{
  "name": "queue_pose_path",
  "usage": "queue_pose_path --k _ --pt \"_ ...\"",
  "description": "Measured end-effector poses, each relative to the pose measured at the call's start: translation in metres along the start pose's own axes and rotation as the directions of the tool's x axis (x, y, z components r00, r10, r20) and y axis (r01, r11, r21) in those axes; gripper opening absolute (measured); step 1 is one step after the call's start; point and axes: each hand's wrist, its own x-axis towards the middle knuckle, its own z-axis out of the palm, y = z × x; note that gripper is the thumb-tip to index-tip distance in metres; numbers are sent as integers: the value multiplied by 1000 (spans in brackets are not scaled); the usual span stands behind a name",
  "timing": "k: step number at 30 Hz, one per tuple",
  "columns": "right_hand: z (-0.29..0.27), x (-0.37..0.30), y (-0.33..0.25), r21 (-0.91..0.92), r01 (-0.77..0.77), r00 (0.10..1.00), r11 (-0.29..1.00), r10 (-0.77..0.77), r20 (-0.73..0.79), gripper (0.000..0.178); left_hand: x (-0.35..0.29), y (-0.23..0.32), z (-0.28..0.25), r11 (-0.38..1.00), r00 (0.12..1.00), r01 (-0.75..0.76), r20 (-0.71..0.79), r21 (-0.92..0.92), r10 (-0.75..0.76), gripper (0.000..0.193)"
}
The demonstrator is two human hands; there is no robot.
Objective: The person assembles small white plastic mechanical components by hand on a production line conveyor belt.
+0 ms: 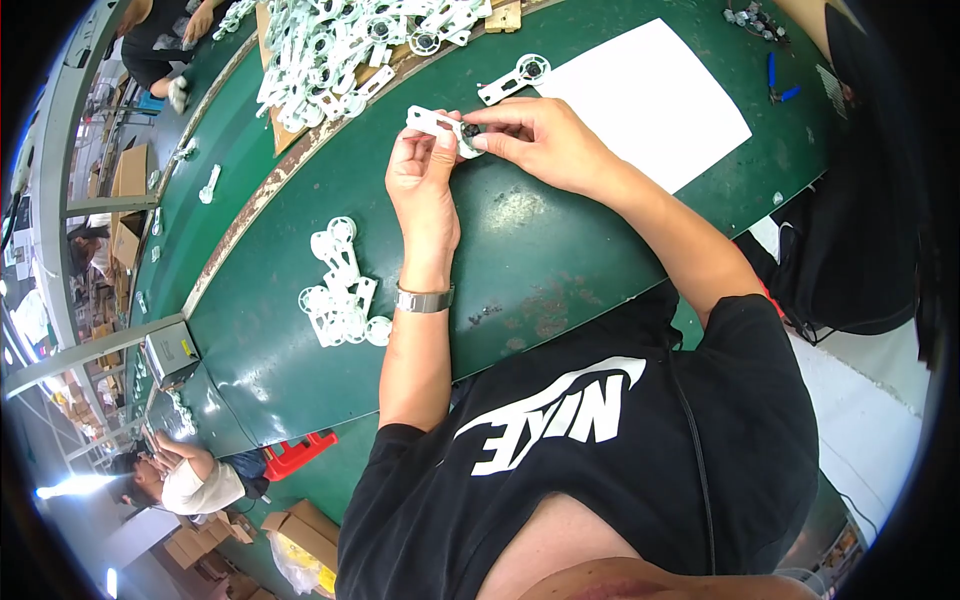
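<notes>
Pinching a white slotted part [431,122] above the green table [560,235], your left hand [422,180] gripped its body while your right hand [555,140] closed its fingertips on the black-centred ring end [470,132] — 1 similar part [512,82] lay just beyond, by the white sheet [650,110]; a cluster [345,305] sat near left, a heap [345,50] far left.

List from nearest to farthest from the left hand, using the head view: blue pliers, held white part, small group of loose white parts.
1. Held white part: in the left hand.
2. Small group of loose white parts: lower left.
3. Blue pliers: far right, beyond the white sheet.
</notes>
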Motion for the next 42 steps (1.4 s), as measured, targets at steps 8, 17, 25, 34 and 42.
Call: queue_pose_path --k 8,17,25,34,42 --pt "-3 0 -4 -35 -24 999 999 25 37 21 1 -1 -1 996 1000 -12 14 86 11 28" --pt "-3 1 -5 73 -23 1000 997 22 19 22 -1 4 0 1000 998 6 66 20 -7 30" --pt "0 3 3 8 121 992 993 -120 -36 18 1 1 -4 985 996 48 83 -163 -35 31" --pt "-6 7 6 524 -244 967 816 166 191 26 0 1 -6 975 995 21 95 -223 0 33" --pt "-8 5 2 668 -406 910 624 205 361 34 -3 7 -1 997 994 -38 103 -74 46 35"
